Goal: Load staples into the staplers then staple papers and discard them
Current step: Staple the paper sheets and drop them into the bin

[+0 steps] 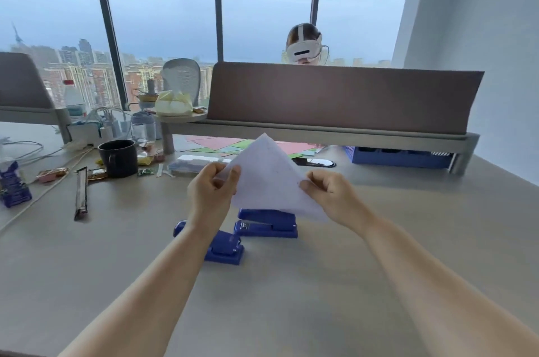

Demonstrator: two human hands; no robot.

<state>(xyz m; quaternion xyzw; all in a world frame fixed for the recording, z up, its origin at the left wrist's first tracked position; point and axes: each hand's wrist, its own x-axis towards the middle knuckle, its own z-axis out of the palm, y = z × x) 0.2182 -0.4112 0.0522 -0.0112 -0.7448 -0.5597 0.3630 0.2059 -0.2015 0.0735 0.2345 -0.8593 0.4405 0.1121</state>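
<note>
Paper (268, 178): one white sheet, held in the air over the counter (291, 298), one corner pointing up. Its lower edge hangs in front of the far stapler (268, 224). Faint marks on the sheet are too blurred to read.

Left hand (211, 193): grip pinching the sheet's left corner, thumb on the near face and the other fingers curled behind.

Right hand (329, 196): grip pinching the sheet's right edge between thumb and forefinger, the remaining fingers curled in.

Forearms: bare, reaching forward from the bottom corners and converging on the sheet.

Far stapler: blue, on the counter under the sheet.

Near stapler (224, 248): blue, just beside the far one at its left front, partly hidden by the left wrist.

Coloured sheets (233, 145): pink and green, flat under the divider panel (344, 97).

Black mug (118, 158): left of the hands, among wrappers whose print is illegible.

Blue basket (399, 157): at the right, under the panel.

Person wearing a white headset (304, 44): beyond the panel.
</note>
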